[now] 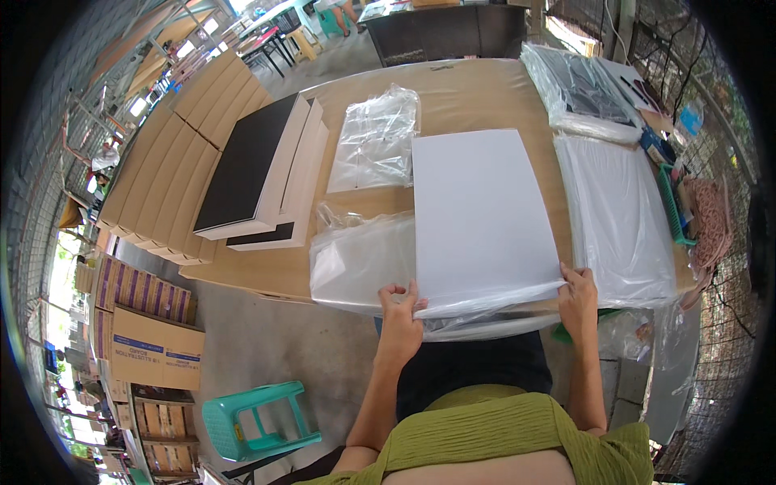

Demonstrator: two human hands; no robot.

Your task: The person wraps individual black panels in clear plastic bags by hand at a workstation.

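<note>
In the head view, the left hand and right hand are pinching clear, thin plastic film, apparently keeping it taut, along the large white rectangular board lying at the brown-topped table's near edge.

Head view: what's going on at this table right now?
A person works at a brown table. The right hand pinches clear plastic film at the near right corner of a large white sheet; the left hand is at its near left corner. Clear plastic packaging lies left of the sheet; a plastic-covered white stack lies right.
</note>
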